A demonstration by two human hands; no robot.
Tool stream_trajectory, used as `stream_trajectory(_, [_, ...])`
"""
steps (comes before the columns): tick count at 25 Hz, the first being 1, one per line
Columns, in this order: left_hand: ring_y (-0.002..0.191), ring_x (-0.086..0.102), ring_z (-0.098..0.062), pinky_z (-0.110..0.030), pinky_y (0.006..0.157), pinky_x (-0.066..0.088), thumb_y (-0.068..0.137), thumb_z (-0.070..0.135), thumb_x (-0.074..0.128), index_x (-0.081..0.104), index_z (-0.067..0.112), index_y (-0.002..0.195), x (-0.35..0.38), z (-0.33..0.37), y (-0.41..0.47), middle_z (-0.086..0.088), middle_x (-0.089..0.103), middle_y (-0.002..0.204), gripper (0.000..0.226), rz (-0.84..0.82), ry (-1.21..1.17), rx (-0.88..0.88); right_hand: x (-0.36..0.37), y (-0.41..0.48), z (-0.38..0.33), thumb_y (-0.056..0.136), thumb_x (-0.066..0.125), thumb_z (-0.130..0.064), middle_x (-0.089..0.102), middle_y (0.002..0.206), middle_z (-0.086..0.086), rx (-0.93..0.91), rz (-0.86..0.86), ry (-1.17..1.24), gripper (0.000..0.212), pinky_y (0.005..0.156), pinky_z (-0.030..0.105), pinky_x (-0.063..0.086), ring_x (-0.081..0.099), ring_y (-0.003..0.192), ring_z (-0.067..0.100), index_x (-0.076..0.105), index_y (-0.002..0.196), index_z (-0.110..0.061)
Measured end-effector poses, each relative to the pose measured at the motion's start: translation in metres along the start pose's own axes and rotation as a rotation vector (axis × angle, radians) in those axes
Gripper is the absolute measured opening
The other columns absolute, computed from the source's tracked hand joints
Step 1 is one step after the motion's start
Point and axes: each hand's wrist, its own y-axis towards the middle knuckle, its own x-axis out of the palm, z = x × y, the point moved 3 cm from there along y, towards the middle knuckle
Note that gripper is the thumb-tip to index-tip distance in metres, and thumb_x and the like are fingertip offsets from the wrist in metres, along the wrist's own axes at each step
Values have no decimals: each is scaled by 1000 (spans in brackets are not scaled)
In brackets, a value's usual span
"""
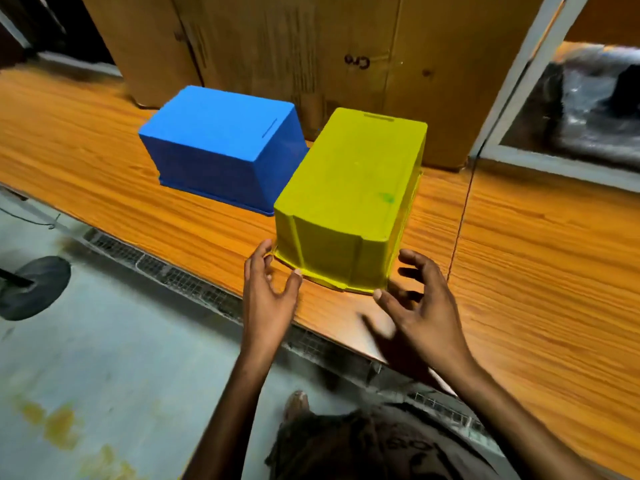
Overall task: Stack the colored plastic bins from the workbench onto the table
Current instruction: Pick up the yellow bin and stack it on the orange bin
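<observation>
Reaching forward in the head view, both bare forearms come up from the lower edge toward the near end of the yellow bin (353, 188). The left hand (270, 296) is at the bin's near-left corner, palm turned inward, fingers spread and only lightly bent; its forefinger tip and thumb tip lie against the bin's bottom rim. Its grip is wide and closed round nothing. The right hand (420, 303) is at the near-right corner, palm facing left, fingers fanned and loosely curved, thumb tip just beside the rim. Whether it touches I cannot tell. That grip is wide too and holds nothing.

The yellow bin sits upside down on the wooden counter (104, 140), its near short wall close to the counter's front edge and between the two hands. The blue bin (214, 143), also upside down, stands on the counter behind and left of the yellow one, well apart from both hands; the two bins nearly meet at the yellow bin's far-left side. Cardboard boxes (311, 46) rise behind both bins. A grey floor (104, 358) shows below the counter at the left.
</observation>
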Motion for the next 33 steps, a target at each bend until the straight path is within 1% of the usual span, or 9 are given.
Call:
stream_trajectory(2, [131, 47, -2, -20, 101, 40, 92, 15, 73, 37, 22, 154, -5, -8, 27, 8, 45, 147, 72, -93, 3, 3, 14, 3, -6, 82, 84, -25, 55, 138, -11, 49, 90, -8, 73, 88, 7, 49, 54, 120, -12, 47, 144, -27])
stream_trajectory(6, [133, 52, -11, -21, 101, 40, 88, 18, 78, 40, 23, 154, -6, -38, 75, 4, 51, 149, 77, -321, 48, 29, 41, 10, -7, 79, 87, -16, 58, 138, -13, 146, 171, -18, 80, 100, 24, 54, 54, 111, -25, 47, 146, -29])
stream_trajectory(9, [132, 57, -16, -29, 107, 46, 84, 21, 78, 46, 23, 150, -4, -52, 88, 7, 58, 142, 73, -417, 34, 62, 55, 11, -10, 82, 82, -5, 59, 131, -20, 179, 206, 13, 79, 102, 23, 54, 53, 111, -28, 46, 149, -24])
stream_trajectory(12, [135, 54, -11, -40, 111, 48, 83, 30, 78, 45, 30, 149, -11, -36, 89, 10, 57, 146, 74, -445, -90, 108, 47, 8, -25, 84, 81, -5, 57, 144, -11, 129, 285, 79, 83, 99, 29, 55, 57, 123, -11, 42, 154, -27])
stream_trajectory(15, [138, 52, -11, -30, 107, 49, 88, 28, 79, 47, 28, 150, -22, 5, 97, 8, 55, 149, 69, -454, -255, 199, 20, 11, -57, 86, 79, -10, 53, 153, -8, 3, 317, 117, 81, 101, 33, 50, 54, 135, 10, 41, 155, -28])
stream_trajectory(23, [125, 59, -1, -12, 100, 44, 89, 32, 75, 50, 16, 148, -26, 114, 117, 7, 60, 140, 66, -394, -350, 464, -32, 32, -121, 82, 73, -9, 57, 148, -1, -204, 374, 126, 81, 110, 57, 44, 56, 134, 21, 41, 155, -21])
stream_trajectory(26, [126, 56, 5, -11, 101, 43, 91, 24, 77, 45, 20, 150, -21, 137, 129, 9, 59, 141, 67, -398, -376, 496, -50, 45, -126, 78, 75, -5, 57, 148, 1, -241, 406, 140, 83, 106, 56, 48, 56, 133, 23, 43, 152, -22])
stream_trajectory(29, [132, 55, -1, -19, 105, 47, 91, 21, 77, 42, 23, 150, -3, 137, 152, 4, 58, 145, 68, -447, -369, 450, -58, 60, -118, 77, 70, 6, 59, 143, 1, -232, 405, 159, 81, 94, 44, 53, 57, 131, 19, 44, 150, -17])
stream_trajectory(33, [111, 68, -8, -33, 97, 57, 92, 15, 73, 57, 24, 128, 27, 96, 159, 6, 71, 120, 40, -510, -252, 306, -48, 66, -88, 81, 67, 15, 61, 137, -2, -134, 402, 170, 74, 95, 43, 58, 58, 130, 14, 48, 145, -18])
